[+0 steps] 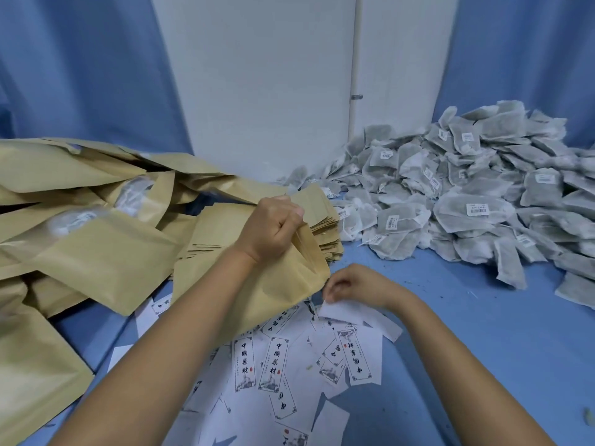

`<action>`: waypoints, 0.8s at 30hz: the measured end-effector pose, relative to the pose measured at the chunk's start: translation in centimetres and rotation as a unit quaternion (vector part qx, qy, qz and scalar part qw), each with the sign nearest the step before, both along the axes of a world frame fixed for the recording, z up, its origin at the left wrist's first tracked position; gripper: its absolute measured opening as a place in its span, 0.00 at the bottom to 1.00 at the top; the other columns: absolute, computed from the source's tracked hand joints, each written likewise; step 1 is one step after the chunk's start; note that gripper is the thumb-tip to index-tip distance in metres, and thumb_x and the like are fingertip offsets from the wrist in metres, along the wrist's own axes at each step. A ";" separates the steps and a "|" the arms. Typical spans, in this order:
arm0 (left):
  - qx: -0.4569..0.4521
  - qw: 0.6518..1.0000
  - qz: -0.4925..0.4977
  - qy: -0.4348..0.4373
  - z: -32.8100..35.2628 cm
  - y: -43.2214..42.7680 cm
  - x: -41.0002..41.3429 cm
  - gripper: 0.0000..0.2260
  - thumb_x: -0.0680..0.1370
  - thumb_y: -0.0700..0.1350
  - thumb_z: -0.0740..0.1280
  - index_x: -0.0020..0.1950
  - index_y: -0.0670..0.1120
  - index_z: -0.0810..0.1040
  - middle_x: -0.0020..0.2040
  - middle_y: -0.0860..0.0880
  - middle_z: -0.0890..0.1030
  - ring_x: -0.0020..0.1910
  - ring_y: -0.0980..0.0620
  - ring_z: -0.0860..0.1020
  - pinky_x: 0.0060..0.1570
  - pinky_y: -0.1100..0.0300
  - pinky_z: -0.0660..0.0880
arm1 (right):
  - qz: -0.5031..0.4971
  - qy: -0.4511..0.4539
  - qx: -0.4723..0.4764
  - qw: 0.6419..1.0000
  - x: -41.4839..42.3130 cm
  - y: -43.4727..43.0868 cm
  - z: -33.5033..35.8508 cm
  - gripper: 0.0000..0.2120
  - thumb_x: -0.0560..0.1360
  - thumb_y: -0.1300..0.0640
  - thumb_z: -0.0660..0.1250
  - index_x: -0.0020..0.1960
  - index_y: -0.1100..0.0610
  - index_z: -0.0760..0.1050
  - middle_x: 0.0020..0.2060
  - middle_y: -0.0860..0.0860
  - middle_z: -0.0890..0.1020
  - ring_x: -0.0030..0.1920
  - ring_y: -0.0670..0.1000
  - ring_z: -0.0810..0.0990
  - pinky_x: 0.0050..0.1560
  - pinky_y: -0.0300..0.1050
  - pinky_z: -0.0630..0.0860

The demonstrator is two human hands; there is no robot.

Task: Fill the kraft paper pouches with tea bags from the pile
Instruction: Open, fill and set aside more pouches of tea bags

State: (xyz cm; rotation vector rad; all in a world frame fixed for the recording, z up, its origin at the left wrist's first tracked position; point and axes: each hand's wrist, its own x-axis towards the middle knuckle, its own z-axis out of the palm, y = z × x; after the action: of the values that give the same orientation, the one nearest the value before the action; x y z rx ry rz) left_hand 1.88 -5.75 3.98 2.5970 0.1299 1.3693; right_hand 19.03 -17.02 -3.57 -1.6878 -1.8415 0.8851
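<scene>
While a tan kraft paper pouch (283,291) is gripped at its top in the curled fingers (291,215) of the left hand (273,226), a white paper slip (360,317) is pinched by the right hand (354,284) just beside it. A heaped pile of grey tea bags (467,194) is seen at the far right of the blue tabletop (467,333).

A blue tabletop (483,333) carries everything. Tea bags (467,194) are heaped at the far right. Pouches (80,239) sprawl across the left, with a flat stack (325,226) of them near the middle. White printed slips (273,365) lie scattered in front. Dark specks (450,284) dot the bare right side.
</scene>
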 end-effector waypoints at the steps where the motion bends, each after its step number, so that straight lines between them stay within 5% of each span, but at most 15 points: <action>1: 0.000 1.000 -0.001 0.001 -0.1 0.0 0.0 0.20 0.78 0.39 0.53 0.25 0.40 0.61 0.24 0.49 0.59 0.24 0.47 0.61 0.31 0.62 0.56 | -0.021 0.037 0.008 0.999 0.6 -0.3 0.5 0.09 0.74 0.58 0.69 0.39 0.46 0.80 0.35 0.38 0.82 0.38 0.36 0.77 0.45 0.36 0.70; 3: -0.002 1.000 -0.005 0.000 -0.1 0.0 0.1 0.20 0.78 0.39 0.53 0.25 0.41 0.61 0.24 0.47 0.59 0.23 0.46 0.60 0.32 0.64 0.56 | -0.106 0.123 0.100 0.982 1.6 -0.8 1.4 0.11 0.74 0.60 0.69 0.37 0.45 0.80 0.36 0.39 0.82 0.38 0.38 0.77 0.46 0.39 0.69; 5: 0.002 1.000 -0.009 0.003 -0.4 -0.1 0.3 0.20 0.78 0.38 0.53 0.25 0.41 0.60 0.24 0.48 0.59 0.23 0.47 0.59 0.33 0.65 0.56 | -0.226 0.200 0.268 0.915 1.9 -1.3 2.9 0.13 0.72 0.61 0.70 0.36 0.43 0.81 0.37 0.38 0.82 0.40 0.42 0.77 0.44 0.37 0.70; 7: 0.010 1.000 -0.013 0.004 -0.7 -0.5 0.7 0.20 0.78 0.38 0.53 0.25 0.41 0.61 0.23 0.46 0.60 0.23 0.48 0.60 0.33 0.63 0.58 | -0.202 0.180 0.344 0.899 0.4 -1.5 4.3 0.12 0.69 0.59 0.72 0.35 0.41 0.81 0.35 0.39 0.82 0.37 0.45 0.76 0.39 0.32 0.70; 10: 0.012 0.999 -0.028 -0.011 -1.0 -1.5 1.5 0.20 0.77 0.37 0.53 0.24 0.40 0.63 0.23 0.45 0.63 0.23 0.49 0.60 0.31 0.57 0.61 | -0.081 0.013 0.282 0.956 -3.9 1.1 4.6 0.12 0.69 0.63 0.69 0.37 0.46 0.78 0.35 0.44 0.82 0.38 0.46 0.80 0.38 0.38 0.73; 13: 0.014 0.998 -0.057 -0.028 -0.6 -3.0 2.7 0.20 0.77 0.36 0.54 0.24 0.41 0.63 0.26 0.49 0.59 0.24 0.50 0.57 0.32 0.60 0.60 | -0.121 0.017 0.213 0.969 -5.5 3.9 3.4 0.12 0.78 0.68 0.58 0.60 0.69 0.72 0.56 0.62 0.77 0.54 0.56 0.77 0.52 0.42 0.70; 15: 0.030 0.995 -0.091 -0.021 -0.6 -4.3 3.6 0.19 0.77 0.36 0.54 0.25 0.42 0.62 0.27 0.50 0.59 0.25 0.50 0.56 0.35 0.62 0.59 | -0.211 0.046 0.196 0.957 -5.3 4.3 1.9 0.16 0.81 0.67 0.53 0.65 0.74 0.66 0.56 0.58 0.76 0.47 0.43 0.74 0.49 0.31 0.69; 17: 0.039 0.994 -0.107 -0.005 -0.9 -4.8 4.0 0.19 0.77 0.37 0.54 0.24 0.42 0.62 0.25 0.49 0.59 0.25 0.50 0.55 0.36 0.63 0.58 | -0.224 0.018 0.181 0.957 -5.5 4.2 0.7 0.17 0.82 0.68 0.49 0.66 0.77 0.62 0.44 0.45 0.71 0.41 0.39 0.68 0.44 0.22 0.66; 20: 0.024 0.996 -0.082 0.005 -0.8 -3.9 2.8 0.20 0.77 0.37 0.54 0.24 0.40 0.63 0.23 0.43 0.61 0.23 0.47 0.57 0.34 0.60 0.60 | -0.137 0.031 0.153 0.978 -5.7 3.5 2.3 0.15 0.81 0.67 0.51 0.65 0.74 0.64 0.41 0.44 0.65 0.51 0.48 0.66 0.54 0.31 0.67; 24: 0.041 0.998 -0.052 -0.012 0.0 -2.4 1.0 0.20 0.77 0.37 0.53 0.24 0.40 0.64 0.23 0.44 0.62 0.23 0.48 0.58 0.31 0.58 0.61 | 0.033 0.088 0.128 0.987 -5.5 2.4 5.5 0.10 0.74 0.70 0.63 0.49 0.57 0.70 0.41 0.42 0.70 0.39 0.34 0.74 0.38 0.23 0.69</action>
State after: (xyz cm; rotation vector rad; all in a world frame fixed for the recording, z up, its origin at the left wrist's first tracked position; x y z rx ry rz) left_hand 2.90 -8.14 3.98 2.6123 -0.0656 1.3956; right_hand 13.50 -14.65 1.89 -1.3571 -1.8133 0.7602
